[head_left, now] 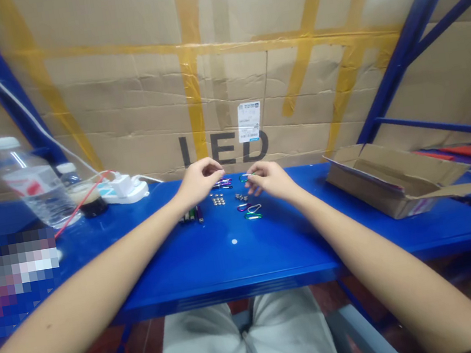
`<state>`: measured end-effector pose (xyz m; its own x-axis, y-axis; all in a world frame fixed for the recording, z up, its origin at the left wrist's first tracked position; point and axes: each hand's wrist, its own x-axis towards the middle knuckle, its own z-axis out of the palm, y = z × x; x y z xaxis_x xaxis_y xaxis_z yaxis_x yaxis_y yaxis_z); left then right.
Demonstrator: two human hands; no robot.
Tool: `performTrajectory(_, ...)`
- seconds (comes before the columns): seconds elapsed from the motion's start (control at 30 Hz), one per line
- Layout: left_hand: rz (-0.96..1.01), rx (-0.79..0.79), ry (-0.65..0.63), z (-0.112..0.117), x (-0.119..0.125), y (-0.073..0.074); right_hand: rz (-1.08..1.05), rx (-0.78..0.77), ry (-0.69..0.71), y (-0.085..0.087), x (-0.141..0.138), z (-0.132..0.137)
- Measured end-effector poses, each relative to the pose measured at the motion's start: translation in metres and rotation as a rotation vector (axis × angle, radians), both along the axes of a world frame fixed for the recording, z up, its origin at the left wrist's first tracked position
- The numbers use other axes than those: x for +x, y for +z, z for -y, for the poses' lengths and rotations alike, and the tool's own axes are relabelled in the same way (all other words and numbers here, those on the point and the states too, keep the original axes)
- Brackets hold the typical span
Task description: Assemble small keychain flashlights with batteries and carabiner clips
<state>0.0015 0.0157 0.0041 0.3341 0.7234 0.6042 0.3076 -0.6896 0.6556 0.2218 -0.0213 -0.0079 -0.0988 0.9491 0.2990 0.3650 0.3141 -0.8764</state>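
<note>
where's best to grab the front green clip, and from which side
Probably pinch the green clip by its near long edge, from above and the person's side: it lies flat, lengthwise left to right, and the silver clip crowds its far edge.

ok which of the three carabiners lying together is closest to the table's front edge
The green carabiner: the silver one and bluish-purple one both lie farther back.
</note>
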Motion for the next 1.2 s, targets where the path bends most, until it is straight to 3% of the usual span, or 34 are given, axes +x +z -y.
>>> performTrajectory(0.23,-0.133,-0.099,0.185,-0.029,-0.022,-0.006,0.127,-0.010,-0.080,-0.002,0.012,-0.009)
performTrajectory(0.5,-0.333,-0.214,0.145,-0.042,-0.035,-0.014,0.350,-0.055,-0.018,0.003,0.015,-0.004)
performTrajectory(0.7,-0.387,-0.164,0.082,-0.030,-0.024,-0.012,0.529,-0.087,0.114,0.011,0.015,0.005)
performTrajectory(0.93,-0.372,-0.144,-0.075,-0.005,0.005,-0.016,0.595,-0.173,0.144,0.013,0.012,0.010)
performTrajectory(1.07,-0.363,-0.144,-0.045,0.003,0.015,-0.019,0.571,-0.219,0.174,0.011,0.012,0.009)
performTrajectory(1.2,-0.426,-0.035,0.002,0.003,0.022,-0.023,0.644,-0.231,0.187,0.012,0.012,0.009)
